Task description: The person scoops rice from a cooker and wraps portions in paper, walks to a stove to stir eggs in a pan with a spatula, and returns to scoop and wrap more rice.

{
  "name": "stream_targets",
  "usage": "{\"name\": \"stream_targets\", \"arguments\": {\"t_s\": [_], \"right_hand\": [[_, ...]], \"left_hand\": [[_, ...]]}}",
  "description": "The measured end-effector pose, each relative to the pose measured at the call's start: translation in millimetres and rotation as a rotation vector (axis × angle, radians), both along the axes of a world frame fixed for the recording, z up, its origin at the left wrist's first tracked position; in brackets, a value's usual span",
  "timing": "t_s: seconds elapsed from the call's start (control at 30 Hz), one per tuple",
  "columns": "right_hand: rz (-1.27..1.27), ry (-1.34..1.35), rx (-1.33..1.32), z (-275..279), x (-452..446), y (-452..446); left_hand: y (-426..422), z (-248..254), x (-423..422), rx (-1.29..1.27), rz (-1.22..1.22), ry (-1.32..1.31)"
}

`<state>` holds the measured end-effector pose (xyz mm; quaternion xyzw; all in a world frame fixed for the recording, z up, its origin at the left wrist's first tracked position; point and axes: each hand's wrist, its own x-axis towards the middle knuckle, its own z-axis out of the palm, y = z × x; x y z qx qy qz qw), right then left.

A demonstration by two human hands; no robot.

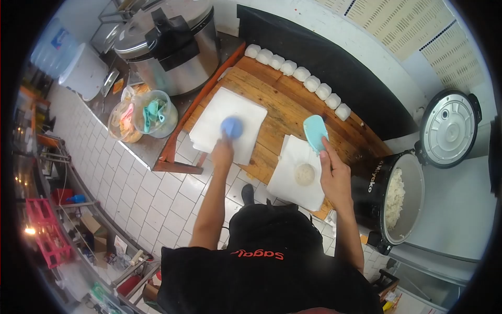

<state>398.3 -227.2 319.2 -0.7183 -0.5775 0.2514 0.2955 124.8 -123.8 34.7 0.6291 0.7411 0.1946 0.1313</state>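
Observation:
My left hand (223, 153) grips a small blue rounded bowl (232, 127) over a stack of white paper sheets (212, 118). Whether the bowl touches the paper I cannot tell. In my right hand (334, 175) is a turquoise rice paddle (315, 132), its blade pointing away from me. Below the paddle, another stack of white paper (285, 180) bears a round mound of rice (304, 174). Close to my right hand, an open black rice cooker (374, 183) lies tilted, with white rice (396, 199) in its pot.
Several wrapped white packets (300, 74) line the back of the wooden table (266, 83). A large metal cooker (172, 52) stands at the left, near clear tubs (157, 123) holding coloured items. The rice cooker's lid (448, 128) hangs open at right. A boot (248, 194) shows below.

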Motion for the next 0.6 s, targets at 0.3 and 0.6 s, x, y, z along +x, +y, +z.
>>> {"name": "stream_targets", "arguments": {"t_s": [0.3,0.6], "right_hand": [[-0.592,0.148,0.164,21.8,122.4,-124.0],[-1.18,-0.319,0.306,-3.2,280.7,-307.5]], "left_hand": [[32.8,43.9,-7.1,0.517,0.068,-0.206],[-49.3,331.3,381.1,0.241,-1.182,-0.218]]}}
